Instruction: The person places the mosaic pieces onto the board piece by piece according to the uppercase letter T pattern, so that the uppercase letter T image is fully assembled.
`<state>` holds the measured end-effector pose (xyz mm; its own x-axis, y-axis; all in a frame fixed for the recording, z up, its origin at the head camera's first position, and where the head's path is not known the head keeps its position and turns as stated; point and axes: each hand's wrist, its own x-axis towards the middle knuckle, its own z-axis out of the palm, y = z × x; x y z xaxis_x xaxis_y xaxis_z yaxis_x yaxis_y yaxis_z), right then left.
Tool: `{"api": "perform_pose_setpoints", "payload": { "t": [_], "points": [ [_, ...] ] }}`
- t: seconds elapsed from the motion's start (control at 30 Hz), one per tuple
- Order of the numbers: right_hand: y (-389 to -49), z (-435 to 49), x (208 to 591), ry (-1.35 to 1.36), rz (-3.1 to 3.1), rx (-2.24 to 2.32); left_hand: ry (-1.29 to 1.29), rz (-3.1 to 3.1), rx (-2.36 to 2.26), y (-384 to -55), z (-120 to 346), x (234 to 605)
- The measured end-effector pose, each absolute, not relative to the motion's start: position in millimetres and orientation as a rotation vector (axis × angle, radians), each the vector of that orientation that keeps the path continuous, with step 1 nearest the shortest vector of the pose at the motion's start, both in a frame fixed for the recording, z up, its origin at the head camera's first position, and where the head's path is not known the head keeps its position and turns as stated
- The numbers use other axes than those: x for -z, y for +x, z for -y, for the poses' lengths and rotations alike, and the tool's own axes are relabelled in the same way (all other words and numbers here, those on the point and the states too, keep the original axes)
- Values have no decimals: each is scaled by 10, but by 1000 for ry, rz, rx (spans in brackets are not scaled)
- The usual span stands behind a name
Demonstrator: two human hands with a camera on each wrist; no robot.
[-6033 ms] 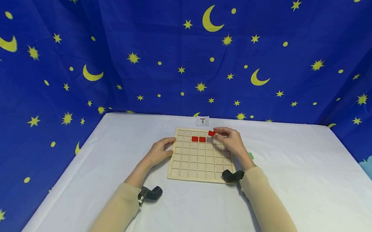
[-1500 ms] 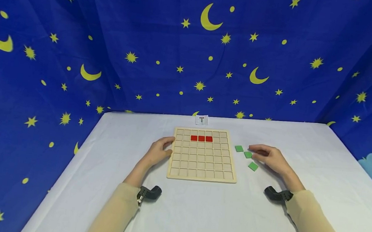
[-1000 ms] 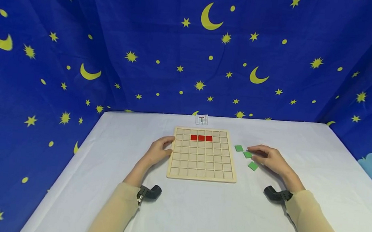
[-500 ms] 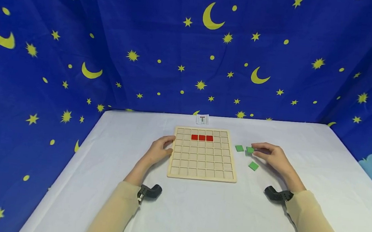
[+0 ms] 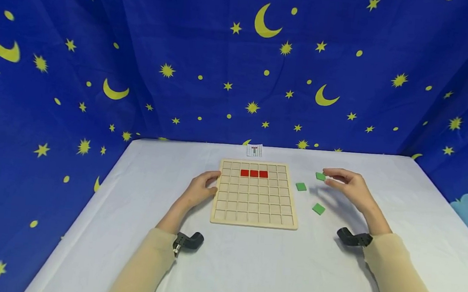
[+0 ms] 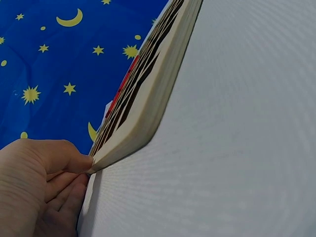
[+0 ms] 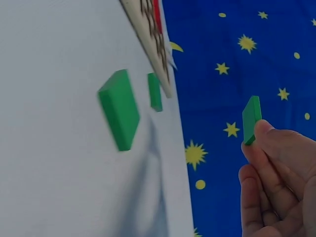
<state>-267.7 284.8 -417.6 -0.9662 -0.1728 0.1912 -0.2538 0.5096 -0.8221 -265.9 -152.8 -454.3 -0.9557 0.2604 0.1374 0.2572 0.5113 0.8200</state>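
Head view: one square wooden grid board (image 5: 253, 224), flat on a white-covered table (image 5: 268, 271); three red tiles (image 5: 254, 173) side by side in its second row from the far edge, middle columns. One left hand (image 5: 200, 190), thumb and forefinger set apart against the board's left edge, resting there unclenched. One right hand (image 5: 350, 188), raised to the right of the board, grasping a green tile (image 5: 320, 176) by thumb and fingertips. Two loose green tiles on the cloth: one just beside the board's right edge (image 5: 301, 187), one nearer the person (image 5: 318, 209). One small printed card (image 5: 254, 151) beyond the board; blue star-and-moon backdrop (image 5: 210, 45) behind. Left wrist view: thumb tip touching the board's rim; red tiles seen nearly edge-on. Right wrist view: held tile pinched, tilted, seen against the backdrop; both loose tiles on the cloth, board at top.
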Motion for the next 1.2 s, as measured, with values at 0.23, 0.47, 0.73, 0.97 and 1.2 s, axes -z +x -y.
{"api": "perform_pose_setpoints", "payload": {
  "t": [0.23,0.47,0.73,0.97,1.2],
  "points": [
    [-2757,-2786,4168,372,2621,-1468,433,-2704,-1487,-2671,1519,4528],
    [-2788,-2619,4126,382,2590,-1510,413,-2704,-1479,-2684,1517,4544],
    [-2856,-2395,4094,426,2578,-1548,427,-2719,-1472,-2676,1517,4531],
    [-2921,-2150,4070,456,2567,-1587,414,-2711,-1479,-2672,1521,4526],
    [-2974,-1906,4083,488,2542,-1688,400,-2718,-1465,-2675,1518,4548]
  ]
}}
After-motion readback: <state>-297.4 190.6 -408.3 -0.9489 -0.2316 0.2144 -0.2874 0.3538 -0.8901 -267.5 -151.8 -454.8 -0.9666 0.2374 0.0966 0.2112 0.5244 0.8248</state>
